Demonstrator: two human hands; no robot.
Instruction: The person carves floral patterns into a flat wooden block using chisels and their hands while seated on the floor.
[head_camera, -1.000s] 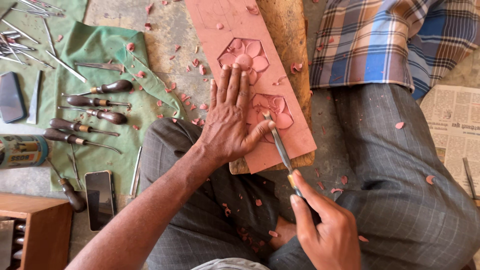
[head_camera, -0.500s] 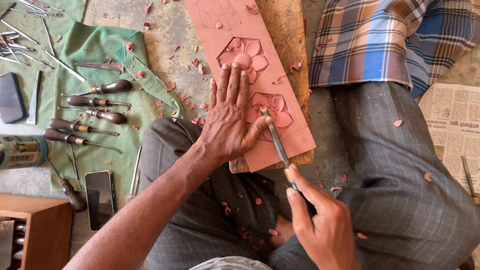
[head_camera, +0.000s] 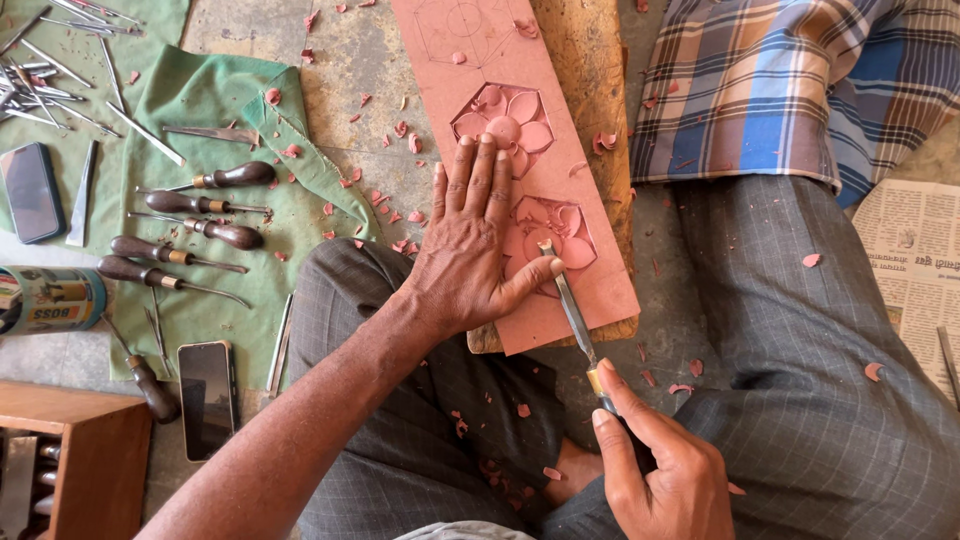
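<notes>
A person sitting cross-legged on the floor is carving flower shapes into a pink board.

The long pink board (head_camera: 520, 170) is lying on a rough wooden block (head_camera: 590, 90) in front of the knees, with two carved flowers showing and a drawn hexagon above them. A green cloth (head_camera: 215, 100) is spreading to the left, carrying several wooden-handled chisels (head_camera: 205, 205), with two dark phones (head_camera: 205, 395), a tin can (head_camera: 50, 298) and a wooden box (head_camera: 75, 455) around its edges, and a newspaper (head_camera: 915, 260) is lying at the far right. The left hand (head_camera: 470, 255) is pressing flat on the board, fingers spread and released, thumb touching the blade. The right hand (head_camera: 655, 470) is clenching the handle of a carving chisel (head_camera: 572, 315), whose tip is sitting in the lower flower (head_camera: 555, 230). Pink shavings (head_camera: 400, 130) are lying scattered about.
</notes>
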